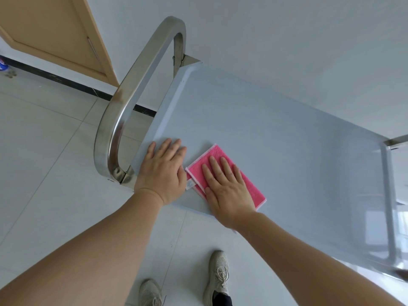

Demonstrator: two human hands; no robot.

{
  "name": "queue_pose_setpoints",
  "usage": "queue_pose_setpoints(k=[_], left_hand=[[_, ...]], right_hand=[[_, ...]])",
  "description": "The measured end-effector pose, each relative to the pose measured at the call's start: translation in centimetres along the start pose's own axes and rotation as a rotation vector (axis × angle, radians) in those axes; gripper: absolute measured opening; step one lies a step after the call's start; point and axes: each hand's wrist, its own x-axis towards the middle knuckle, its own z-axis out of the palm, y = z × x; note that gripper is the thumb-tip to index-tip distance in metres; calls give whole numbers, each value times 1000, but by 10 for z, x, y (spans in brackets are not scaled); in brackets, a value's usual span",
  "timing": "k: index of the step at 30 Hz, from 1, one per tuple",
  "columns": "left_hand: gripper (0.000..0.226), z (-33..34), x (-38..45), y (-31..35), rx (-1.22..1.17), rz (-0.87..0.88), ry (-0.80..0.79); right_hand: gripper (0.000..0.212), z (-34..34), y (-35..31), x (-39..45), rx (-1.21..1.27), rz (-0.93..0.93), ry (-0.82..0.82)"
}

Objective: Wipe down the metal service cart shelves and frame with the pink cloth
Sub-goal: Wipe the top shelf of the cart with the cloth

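Head view: pink cloth (pixel 229 173) under right fingers (pixel 215 167).

No lettering to read anywhere here. A small white tag (pixel 190 184) sticks out from the pink cloth (pixel 247 184), sitting between the left hand (pixel 162 173) and the right hand (pixel 227 188), but whatever it carries is too small to make out.

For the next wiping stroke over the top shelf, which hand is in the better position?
The right hand. Its straight fingers already press flat on the folded pink cloth, with open grey metal cart shelf ahead. The left hand lies flat on bare shelf beside the cloth, near the curved steel handle.
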Motion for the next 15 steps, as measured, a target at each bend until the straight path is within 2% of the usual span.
queue_pose_setpoints(k=[10,15], left_hand=[[66,2,0,0,17,1,-36],[65,2,1,-2,32,2,-67]], right_hand=[[55,-11,32,32,-66,-154,22],[59,-32,66,87,-99,-102,47]])
